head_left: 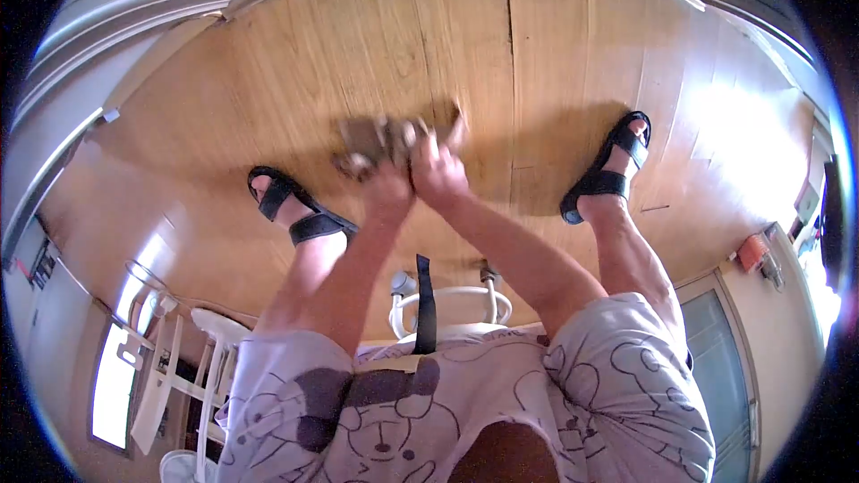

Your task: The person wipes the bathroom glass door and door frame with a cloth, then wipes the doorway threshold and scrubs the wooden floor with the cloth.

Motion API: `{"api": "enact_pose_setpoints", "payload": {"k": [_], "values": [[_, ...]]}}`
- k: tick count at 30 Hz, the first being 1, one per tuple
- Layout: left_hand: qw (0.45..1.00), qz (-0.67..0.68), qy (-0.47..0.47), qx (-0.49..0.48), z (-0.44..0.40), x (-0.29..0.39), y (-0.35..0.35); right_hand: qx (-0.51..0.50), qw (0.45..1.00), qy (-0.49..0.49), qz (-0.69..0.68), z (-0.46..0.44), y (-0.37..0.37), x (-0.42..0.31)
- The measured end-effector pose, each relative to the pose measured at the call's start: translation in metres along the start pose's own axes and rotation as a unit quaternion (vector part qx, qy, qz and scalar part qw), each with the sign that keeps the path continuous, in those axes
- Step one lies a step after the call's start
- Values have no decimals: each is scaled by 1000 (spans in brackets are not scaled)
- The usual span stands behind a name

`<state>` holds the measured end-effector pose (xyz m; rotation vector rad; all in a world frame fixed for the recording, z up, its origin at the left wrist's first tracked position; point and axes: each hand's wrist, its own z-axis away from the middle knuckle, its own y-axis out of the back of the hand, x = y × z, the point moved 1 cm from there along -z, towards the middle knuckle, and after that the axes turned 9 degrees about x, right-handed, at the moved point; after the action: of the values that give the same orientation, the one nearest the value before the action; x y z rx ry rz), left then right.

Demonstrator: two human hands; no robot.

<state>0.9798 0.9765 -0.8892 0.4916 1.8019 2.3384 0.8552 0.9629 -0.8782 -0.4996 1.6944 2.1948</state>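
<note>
My left hand (389,186) and my right hand (438,172) are close together in front of me, low over the wooden floor. Both are closed around a crumpled grey-brown cloth (365,136), which spreads out to the left of the fingers and a little to the right. Motion blurs the cloth and the fingertips, so its folds and exact edges are unclear. I cannot tell whether the cloth touches the floor.
My feet in black sandals (293,207) stand wide apart on the wood floor (313,54). Beneath me is a white-legged seat (396,313), with a black strap (426,304) hanging in front. A white chair (170,376) stands at lower left, a glazed door (720,367) at lower right.
</note>
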Motion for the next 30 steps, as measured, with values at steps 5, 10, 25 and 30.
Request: {"api": "enact_pose_setpoints", "payload": {"k": [5,10,25,30], "values": [[988,46,20,-144,12,17,44,-273,943,-167,-89,28,16,-2],[990,-69,-82,90,-27,2,39,-61,995,13,77,-32,25,-4],[988,28,38,-146,-128,-20,40,-22,996,-56,64,-97,51,16],[988,-21,-66,-141,16,15,41,-83,996,35,0,46,8,8]]}}
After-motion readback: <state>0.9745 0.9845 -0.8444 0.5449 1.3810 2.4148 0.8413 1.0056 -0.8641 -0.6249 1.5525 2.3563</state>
